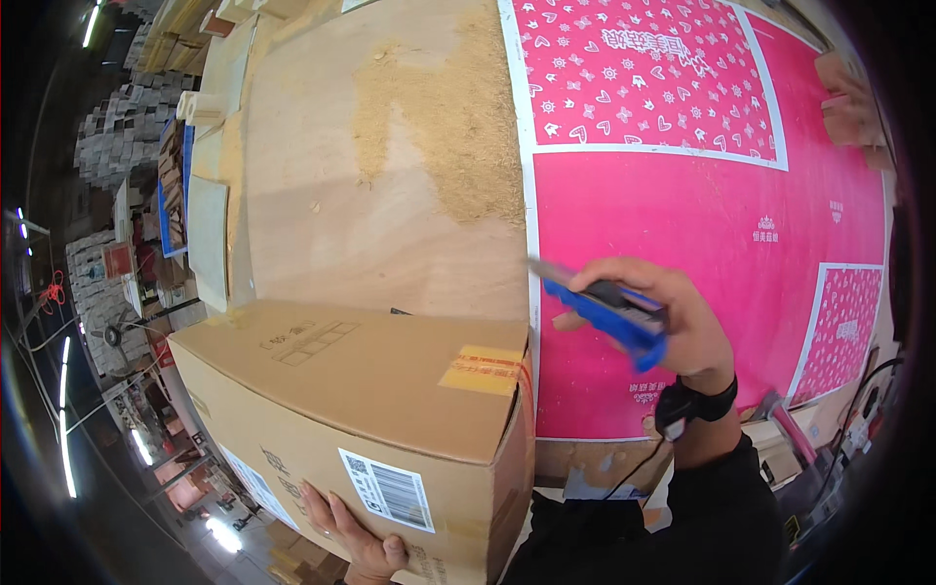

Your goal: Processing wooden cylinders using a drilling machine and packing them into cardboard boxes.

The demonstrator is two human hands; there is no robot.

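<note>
Nearest, the left hand (356,541) presses flat against the cardboard box (361,409), steadying it at the bench's (380,244) near edge; the right hand (673,317) clenches a blue utility knife (609,310), blade towards the box's taped seam; beyond, sawdust (458,117) lies beside a pink sheet (702,214).

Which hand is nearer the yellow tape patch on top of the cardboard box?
Right. The right hand, holding a blue box cutter, hovers just right of the tape patch. The left hand presses the box's lower front face, farther away.

Plywood bench (322,224) w/ sawdust pile (468,117), pink sheet (682,224), strip lights (64,409) left.
</note>
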